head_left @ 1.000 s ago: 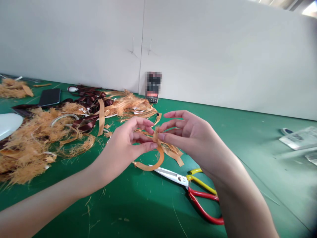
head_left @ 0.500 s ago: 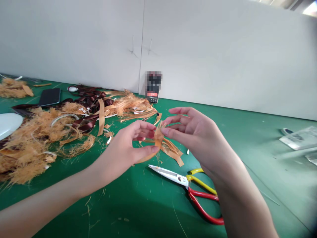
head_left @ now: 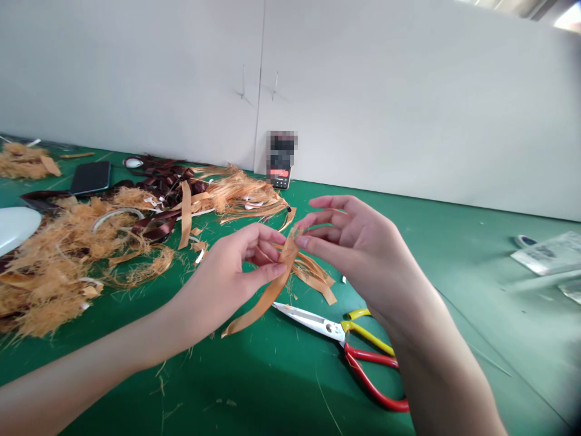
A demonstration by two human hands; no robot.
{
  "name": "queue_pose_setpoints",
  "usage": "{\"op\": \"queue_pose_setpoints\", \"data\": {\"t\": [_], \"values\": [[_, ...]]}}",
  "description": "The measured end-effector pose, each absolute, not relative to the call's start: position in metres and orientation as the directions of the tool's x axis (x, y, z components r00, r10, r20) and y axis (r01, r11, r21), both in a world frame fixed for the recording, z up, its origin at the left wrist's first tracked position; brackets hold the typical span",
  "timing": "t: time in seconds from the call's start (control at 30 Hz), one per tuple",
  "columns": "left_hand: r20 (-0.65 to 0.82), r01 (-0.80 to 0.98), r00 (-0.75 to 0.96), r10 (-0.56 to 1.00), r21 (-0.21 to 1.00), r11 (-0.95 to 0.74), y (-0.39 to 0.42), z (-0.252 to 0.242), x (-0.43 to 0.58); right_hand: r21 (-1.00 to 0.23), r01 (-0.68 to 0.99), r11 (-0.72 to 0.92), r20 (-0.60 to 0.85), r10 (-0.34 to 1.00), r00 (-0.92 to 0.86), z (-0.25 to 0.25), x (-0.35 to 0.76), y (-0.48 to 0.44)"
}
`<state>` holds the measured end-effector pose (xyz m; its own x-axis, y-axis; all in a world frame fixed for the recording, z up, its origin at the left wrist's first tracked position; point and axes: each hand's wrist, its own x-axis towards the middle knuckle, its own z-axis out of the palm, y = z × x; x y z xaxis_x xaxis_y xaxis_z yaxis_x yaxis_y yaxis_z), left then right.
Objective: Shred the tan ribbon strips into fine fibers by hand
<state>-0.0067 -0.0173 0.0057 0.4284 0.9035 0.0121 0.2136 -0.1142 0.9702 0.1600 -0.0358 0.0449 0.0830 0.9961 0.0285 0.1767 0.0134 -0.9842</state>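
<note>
Left hand pinches ribbon; packet print unreadable.

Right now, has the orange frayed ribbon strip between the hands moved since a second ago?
Yes: the orange frayed ribbon strip has straightened from a loop, its free end now lower and further left of the steel scissor blades.

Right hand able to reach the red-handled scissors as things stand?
Probably yes: the right hand is just above the scissors, nothing between, but it must first release the orange ribbon.
</note>
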Motion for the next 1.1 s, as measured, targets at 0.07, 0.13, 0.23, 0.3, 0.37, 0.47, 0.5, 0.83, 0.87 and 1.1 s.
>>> {"op": "queue_pose_setpoints", "data": {"t": [0.07,0.13,0.23,0.3,0.37,0.47,0.5,0.83,0.87,1.1], "values": [[0.005,0.172,0.433,0.902,0.981,-0.088,-0.0175,0.0071,-0.0055,-0.985,0.174,0.016,0.031,0.996,0.079,0.0442,0.1597,-0.0354],[-0.011,0.117,0.439,0.898,0.992,-0.045,-0.0176,0.0081,-0.0043,-0.985,0.171,0.016,0.029,0.997,0.074,0.0439,0.1596,-0.0349],[-0.027,0.07,0.431,0.902,0.998,-0.004,-0.0171,0.0074,-0.0035,-0.984,0.175,-0.007,0.003,0.998,0.057,0.0447,0.1598,-0.0353],[-0.031,0.062,0.414,0.91,0.998,0.006,-0.0167,0.0063,-0.004,-0.984,0.176,-0.017,-0.009,0.999,0.045,0.0456,0.1602,-0.0362],[-0.036,0.051,0.4,0.916,0.999,0.017,-0.0168,0.006,-0.0046,-0.985,0.172,-0.017,-0.01,0.999,0.039,0.0461,0.1606,-0.0369],[-0.05,0.029,0.392,0.918,0.999,0.042,-0.0179,0.0073,-0.005,-0.985,0.172,-0.018,-0.01,0.999,0.049,0.0458,0.1606,-0.037],[-0.059,0.024,0.39,0.919,0.998,0.054,-0.0182,0.008,-0.0049,-0.985,0.172,-0.02,-0.011,0.999,0.051,0.0457,0.1604,-0.0369],[-0.058,0.015,0.4,0.915,0.998,0.056,-0.0188,0.009,-0.0032,-0.982,0.181,-0.054,-0.054,0.999,0.001,0.0461,0.1574,-0.0377],[-0.062,0.014,0.403,0.913,0.998,0.061,-0.019,0.0087,-0.0031,-0.983,0.177,-0.054,-0.056,0.998,-0.002,0.046,0.1576,-0.0378],[-0.068,0.045,0.42,0.905,0.998,0.053,-0.0208,0.0079,-0.0035,-0.984,0.175,-0.029,-0.029,1.0,0.0,0.0449,0.1576,-0.0361]]}}
